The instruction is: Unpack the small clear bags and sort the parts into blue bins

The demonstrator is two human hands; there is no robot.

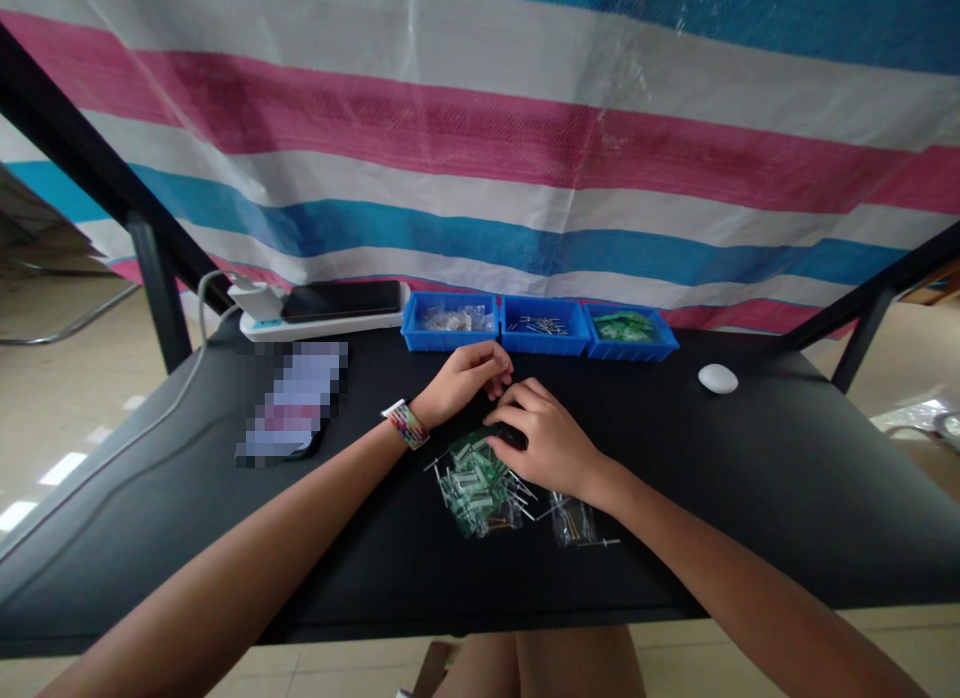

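Note:
My left hand (472, 375) is bent at the wrist just in front of the blue bins, its fingers curled inward. Whatever its fingertips hold is too small to make out. Close beside it my right hand (551, 433) reaches leftward, thumb apart from the fingers. The space under its thumb and forefinger is dark, and I see nothing clear held there. Below the hands lies a pile of green wall plugs (474, 483) mixed with silvery screws or pins. A small clear bag of brass-coloured screws (572, 520) rests to the pile's right, near my right wrist.
Three blue bins stand behind: one with clear packets (457, 320), one with metal screws (544, 326), one with green pieces (626, 326). A white power strip (330, 328) carries a dark phone (341, 300). A blurred phone (300, 398) lies left; a white mouse (718, 379) right.

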